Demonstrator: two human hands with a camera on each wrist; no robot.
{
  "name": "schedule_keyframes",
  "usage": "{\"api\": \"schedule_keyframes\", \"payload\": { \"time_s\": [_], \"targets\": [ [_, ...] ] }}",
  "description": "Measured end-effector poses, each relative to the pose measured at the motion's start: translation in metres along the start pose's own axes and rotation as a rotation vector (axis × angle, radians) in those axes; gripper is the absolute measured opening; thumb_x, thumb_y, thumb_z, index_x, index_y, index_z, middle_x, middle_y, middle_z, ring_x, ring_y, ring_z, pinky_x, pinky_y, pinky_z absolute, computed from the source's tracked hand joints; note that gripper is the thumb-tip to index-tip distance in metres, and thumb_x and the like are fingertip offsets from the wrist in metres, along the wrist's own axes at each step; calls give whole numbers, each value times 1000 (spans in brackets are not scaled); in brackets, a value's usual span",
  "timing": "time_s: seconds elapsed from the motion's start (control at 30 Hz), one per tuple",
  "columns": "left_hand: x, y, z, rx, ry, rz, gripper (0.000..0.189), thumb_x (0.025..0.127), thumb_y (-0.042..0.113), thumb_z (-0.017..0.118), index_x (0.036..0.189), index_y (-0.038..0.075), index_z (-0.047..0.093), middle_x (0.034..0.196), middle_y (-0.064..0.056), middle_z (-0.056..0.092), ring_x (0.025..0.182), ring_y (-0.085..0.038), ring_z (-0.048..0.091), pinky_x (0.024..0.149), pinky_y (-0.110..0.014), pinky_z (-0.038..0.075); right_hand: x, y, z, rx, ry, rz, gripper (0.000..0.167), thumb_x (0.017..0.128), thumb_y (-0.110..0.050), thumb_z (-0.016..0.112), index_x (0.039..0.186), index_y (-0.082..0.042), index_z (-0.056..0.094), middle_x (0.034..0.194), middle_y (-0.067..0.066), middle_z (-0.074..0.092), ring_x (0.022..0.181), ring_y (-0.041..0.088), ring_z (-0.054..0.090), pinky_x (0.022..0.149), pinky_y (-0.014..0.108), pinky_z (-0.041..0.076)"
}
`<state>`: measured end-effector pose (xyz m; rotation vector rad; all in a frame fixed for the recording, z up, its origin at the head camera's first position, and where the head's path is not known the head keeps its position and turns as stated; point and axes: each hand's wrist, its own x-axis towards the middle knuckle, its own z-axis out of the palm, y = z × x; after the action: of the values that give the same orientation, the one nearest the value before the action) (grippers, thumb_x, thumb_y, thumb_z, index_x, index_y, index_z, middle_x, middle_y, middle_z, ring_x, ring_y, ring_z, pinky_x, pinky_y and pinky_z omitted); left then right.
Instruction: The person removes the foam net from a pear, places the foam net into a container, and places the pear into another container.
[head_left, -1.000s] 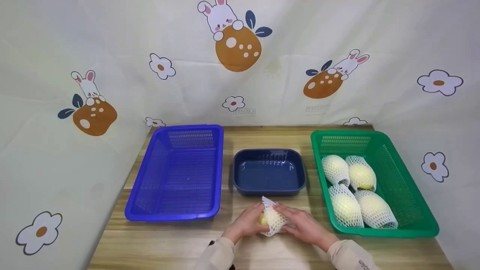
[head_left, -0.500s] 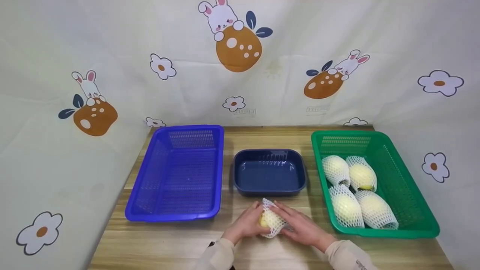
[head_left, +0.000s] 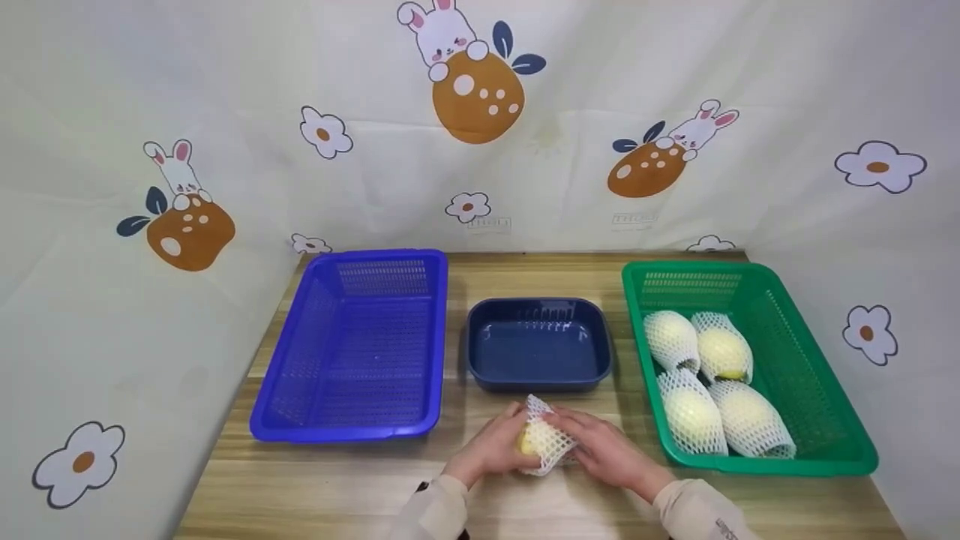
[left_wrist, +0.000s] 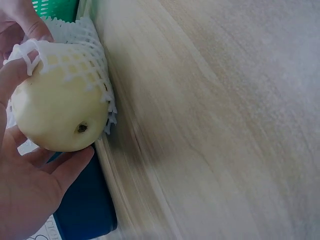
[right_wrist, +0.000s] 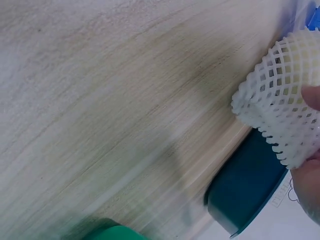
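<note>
while l hand (head_left: 493, 448) curls part-closed round fruit (left_wrist: 57, 110), r hand (head_left: 611, 451) pinches net sleeve (head_left: 555, 442); prob sleeve step, on/off unclear; next likely needs firm l hold.

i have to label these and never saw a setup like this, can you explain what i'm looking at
There's no machine here, just someone's bare left hand and right hand. The wide picture comes from a camera worn on the head, looking forward and down; the two smaller ones come from cameras on the wrists, each looking at that hand's work.

On the wooden table stand a blue basket at left, a dark blue tray in the middle and a green basket at right, holding four netted fruits.

Between them, the hands hold one more pale yellow fruit. The left hand has it by its bare end; the right hand grips the white net covering the rest.
</note>
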<state>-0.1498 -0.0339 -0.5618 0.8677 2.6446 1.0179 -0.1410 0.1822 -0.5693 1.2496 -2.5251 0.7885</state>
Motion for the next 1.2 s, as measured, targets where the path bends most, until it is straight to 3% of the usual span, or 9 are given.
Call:
{"api": "schedule_keyframes", "payload": {
  "time_s": [0.17,0.33,0.6,0.9,1.2],
  "targets": [
    [1,1,0,27,-12,-9,66,60,24,74,118,4,49,103,1,45,86,-11,48,78,-23,41,-1,-4,-4,9,-41,30,64,69,-6,65,129,-11,45,125,13,46,108,26,48,84,42,41],
    [2,2,-1,16,-29,22,71,63,23,73,125,5,44,119,-7,49,102,-17,49,88,-28,37,1,-7,-5,36,-85,37,66,71,-9,66,132,-13,41,130,17,41,110,29,46,85,43,41],
    [0,2,-2,1,-54,-27,70,65,28,72,127,11,45,125,-9,45,104,-19,47,88,-30,38,3,-4,-3,29,-1,27,52,76,2,58,125,-13,50,120,13,52,105,25,51,83,39,43],
    [-1,3,-5,30,-36,-15,63,65,31,73,120,12,51,118,-4,47,100,-17,48,85,-29,39,1,-2,-5,-1,33,46,48,77,5,56,121,-13,55,114,11,56,100,24,55,80,39,45],
    [-6,8,-13,38,-38,-111,72,65,40,72,126,13,46,127,-12,44,116,-30,39,91,-46,34,2,-4,-9,-44,102,69,49,71,9,61,115,-13,60,109,8,59,94,23,58,75,36,47]
  ]
}}
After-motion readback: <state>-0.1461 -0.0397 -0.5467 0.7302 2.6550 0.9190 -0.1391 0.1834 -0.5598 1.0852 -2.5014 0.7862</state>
